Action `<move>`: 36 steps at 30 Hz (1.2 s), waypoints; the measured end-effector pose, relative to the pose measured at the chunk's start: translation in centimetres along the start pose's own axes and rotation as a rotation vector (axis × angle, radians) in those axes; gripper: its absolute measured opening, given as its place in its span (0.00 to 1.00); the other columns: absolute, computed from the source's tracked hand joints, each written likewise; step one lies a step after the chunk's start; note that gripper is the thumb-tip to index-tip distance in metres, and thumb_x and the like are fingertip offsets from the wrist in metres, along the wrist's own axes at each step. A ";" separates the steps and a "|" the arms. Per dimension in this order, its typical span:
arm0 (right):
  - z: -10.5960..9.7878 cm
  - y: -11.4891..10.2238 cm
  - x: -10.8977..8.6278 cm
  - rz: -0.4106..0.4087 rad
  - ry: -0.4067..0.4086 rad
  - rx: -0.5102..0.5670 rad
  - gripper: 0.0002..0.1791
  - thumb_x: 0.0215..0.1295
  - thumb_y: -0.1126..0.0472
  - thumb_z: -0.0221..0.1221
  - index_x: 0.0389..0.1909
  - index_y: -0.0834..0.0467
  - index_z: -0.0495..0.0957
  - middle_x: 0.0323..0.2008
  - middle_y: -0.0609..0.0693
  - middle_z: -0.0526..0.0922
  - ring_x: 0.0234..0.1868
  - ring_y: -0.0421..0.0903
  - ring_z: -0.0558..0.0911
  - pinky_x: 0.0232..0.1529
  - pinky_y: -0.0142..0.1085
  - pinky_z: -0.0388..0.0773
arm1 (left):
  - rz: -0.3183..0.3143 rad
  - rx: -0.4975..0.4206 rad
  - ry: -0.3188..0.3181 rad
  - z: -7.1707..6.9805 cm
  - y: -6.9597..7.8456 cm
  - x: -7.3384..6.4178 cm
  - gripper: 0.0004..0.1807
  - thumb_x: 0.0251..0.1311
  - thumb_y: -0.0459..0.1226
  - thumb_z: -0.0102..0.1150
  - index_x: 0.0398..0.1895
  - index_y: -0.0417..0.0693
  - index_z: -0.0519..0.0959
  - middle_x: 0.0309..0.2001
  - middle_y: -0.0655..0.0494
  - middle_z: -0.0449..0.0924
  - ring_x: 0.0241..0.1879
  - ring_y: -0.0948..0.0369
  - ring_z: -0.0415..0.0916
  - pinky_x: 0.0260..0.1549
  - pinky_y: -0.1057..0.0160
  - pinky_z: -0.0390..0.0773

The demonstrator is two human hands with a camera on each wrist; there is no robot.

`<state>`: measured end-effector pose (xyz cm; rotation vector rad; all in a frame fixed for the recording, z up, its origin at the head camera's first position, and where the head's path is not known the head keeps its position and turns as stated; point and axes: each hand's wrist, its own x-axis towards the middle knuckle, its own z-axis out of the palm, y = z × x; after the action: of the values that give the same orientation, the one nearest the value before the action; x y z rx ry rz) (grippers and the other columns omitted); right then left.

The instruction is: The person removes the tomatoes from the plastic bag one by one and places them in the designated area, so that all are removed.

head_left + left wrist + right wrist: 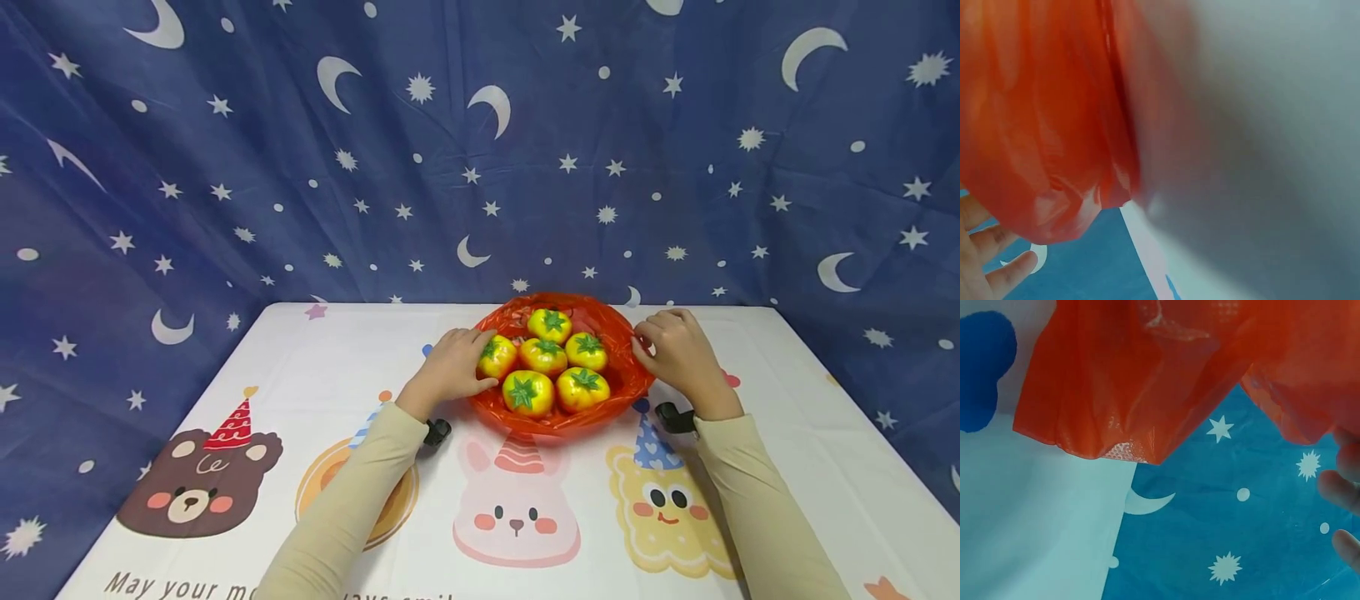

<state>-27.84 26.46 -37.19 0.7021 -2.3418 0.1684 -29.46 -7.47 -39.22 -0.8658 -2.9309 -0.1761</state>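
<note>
Six yellow-red fruits [543,357] sat inside an open red plastic bag [525,427].
In the head view, the bag stood just below and right of the frame's centre on the patterned tabletop [337,358]; the left hand's [453,367] grip lay at its left rim, digits apart; the right hand [678,354] met the right rim, whether clamped I could not tell.

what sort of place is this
Perhaps a play or demonstration corner: a blue moon-and-star cloth hangs behind, a white tablecloth shows cartoon party-hat characters, and six glossy tomato-like fruits sit in red plastic. The wider room isn't visible.
</note>
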 end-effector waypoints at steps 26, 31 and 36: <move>0.2 0.0 -0.2 0.022 -0.020 0.021 0.06 0.46 0.66 0.68 0.25 0.64 0.82 0.24 0.57 0.84 0.30 0.54 0.80 0.49 0.57 0.76 | -0.034 -0.159 0.101 0.6 0.1 -0.4 0.41 0.49 0.50 0.67 0.67 0.49 0.63 0.53 0.49 0.71 0.51 0.52 0.73 0.59 0.51 0.72; 0.3 0.1 -0.2 0.016 -0.013 0.018 0.06 0.46 0.66 0.68 0.24 0.64 0.82 0.23 0.57 0.84 0.29 0.54 0.80 0.49 0.56 0.76 | -0.035 -0.211 0.136 0.6 0.0 -0.5 0.41 0.47 0.49 0.69 0.65 0.49 0.64 0.52 0.49 0.71 0.49 0.53 0.74 0.56 0.52 0.74; 0.3 0.1 -0.2 0.008 -0.010 0.020 0.06 0.45 0.66 0.68 0.24 0.64 0.81 0.22 0.57 0.83 0.28 0.53 0.79 0.48 0.56 0.77 | -0.027 -0.251 0.173 0.6 0.0 -0.8 0.41 0.46 0.49 0.70 0.64 0.49 0.65 0.53 0.49 0.70 0.48 0.53 0.75 0.53 0.53 0.77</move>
<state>-27.94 26.55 -37.61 0.7042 -2.3556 0.1926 -28.86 -7.82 -39.90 -0.7947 -2.7978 -0.6003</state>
